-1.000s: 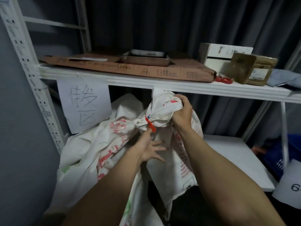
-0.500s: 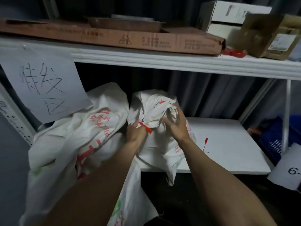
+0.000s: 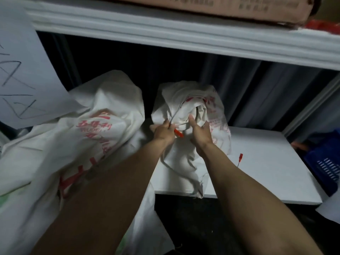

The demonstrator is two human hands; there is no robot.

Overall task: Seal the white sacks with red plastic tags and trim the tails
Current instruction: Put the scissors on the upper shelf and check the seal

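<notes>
A white sack point(image 3: 185, 100) with red print stands on the lower white shelf point(image 3: 266, 159), its neck cinched by a red plastic tag point(image 3: 178, 133). My left hand point(image 3: 162, 132) grips the gathered neck right at the tag, and a thin tail runs up from its fingers. My right hand point(image 3: 199, 132) rests on the sack just right of the tag with fingers spread. A second red tag point(image 3: 240, 158) lies loose on the shelf to the right. A bigger white sack point(image 3: 82, 137) slumps at the left.
The upper shelf edge point(image 3: 184, 32) runs close overhead, with a flat brown carton point(image 3: 220, 6) on it. A handwritten paper sign point(image 3: 24, 74) hangs at the left. A blue crate point(image 3: 323, 162) sits at the right. A dark curtain hangs behind.
The sack has been lowered from mid-air onto the lower shelf. My right hand let go of its top and now rests open on it; my left hand took hold at the tag. The view moved closer.
</notes>
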